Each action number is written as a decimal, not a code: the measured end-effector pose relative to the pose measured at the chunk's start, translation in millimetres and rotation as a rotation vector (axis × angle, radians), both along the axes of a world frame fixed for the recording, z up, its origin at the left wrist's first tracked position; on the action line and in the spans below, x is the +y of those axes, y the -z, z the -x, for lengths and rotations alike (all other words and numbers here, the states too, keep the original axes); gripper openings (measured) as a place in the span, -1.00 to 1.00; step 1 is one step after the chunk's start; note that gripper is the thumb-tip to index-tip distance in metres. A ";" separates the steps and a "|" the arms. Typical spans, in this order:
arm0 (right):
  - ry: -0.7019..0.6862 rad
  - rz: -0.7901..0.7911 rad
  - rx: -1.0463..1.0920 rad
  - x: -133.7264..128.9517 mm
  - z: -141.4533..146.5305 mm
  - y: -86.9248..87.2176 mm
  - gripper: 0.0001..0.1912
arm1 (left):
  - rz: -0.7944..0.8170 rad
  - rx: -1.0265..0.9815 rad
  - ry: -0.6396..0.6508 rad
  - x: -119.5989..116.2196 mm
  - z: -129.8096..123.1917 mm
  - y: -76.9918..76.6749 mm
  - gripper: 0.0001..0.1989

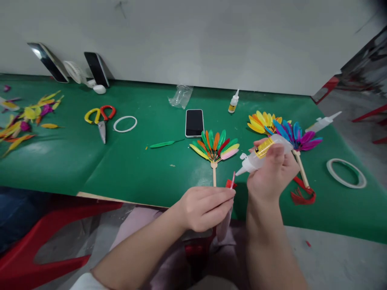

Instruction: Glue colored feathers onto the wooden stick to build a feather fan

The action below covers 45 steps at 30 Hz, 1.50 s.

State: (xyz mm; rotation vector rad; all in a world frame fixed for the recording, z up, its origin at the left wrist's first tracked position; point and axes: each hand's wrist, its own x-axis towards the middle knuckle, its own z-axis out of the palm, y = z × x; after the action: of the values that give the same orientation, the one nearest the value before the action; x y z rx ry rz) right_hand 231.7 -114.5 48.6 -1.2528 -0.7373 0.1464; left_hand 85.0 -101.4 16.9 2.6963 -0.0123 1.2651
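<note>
My left hand [208, 207] is closed in a pinch on a pale pink feather [224, 225]; its quill points up and its vane hangs below my fingers. In my right hand [273, 173] a clear glue bottle [266, 151] with a yellow label is tilted, its nozzle close to the quill's tip. Whether the two touch I cannot tell. Just beyond my hands lies a small fan of colourful feathers [215, 147] on a wooden stick [214, 174]. Behind my right hand are a blue and purple feather fan [298, 135] and a yellow one [263, 121].
On the green table [139, 173] are a phone [194, 123], a green feather [163, 144], scissors [102, 128], a white ring [125, 124], a tape roll [346, 173], a small glue bottle [234, 102] and loose feathers [30, 112]. A grey partition [193, 44] rises behind.
</note>
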 end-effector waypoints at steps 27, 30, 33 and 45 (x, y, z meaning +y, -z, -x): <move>0.007 -0.026 -0.012 2.5 1.2 4.8 -0.69 | -0.012 0.007 -0.023 -0.1 0.0 -1.0 -0.91; 0.026 -0.098 -0.015 5.6 0.9 8.0 -0.69 | 0.008 -0.006 -0.017 -0.2 0.0 -0.6 -0.90; 0.038 -0.152 -0.006 7.7 1.2 9.8 -0.70 | 0.017 -0.006 -0.009 -0.3 0.2 -0.3 -0.90; 0.029 -0.125 -0.066 7.3 0.6 12.7 -0.70 | 0.019 0.001 0.000 -0.6 0.8 -0.3 -0.89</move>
State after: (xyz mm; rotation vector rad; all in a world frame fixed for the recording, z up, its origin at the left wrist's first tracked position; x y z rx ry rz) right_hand 231.1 -107.2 35.9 -1.1529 -0.7732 0.0352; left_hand 84.2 -102.1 17.2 2.6809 0.0000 1.2581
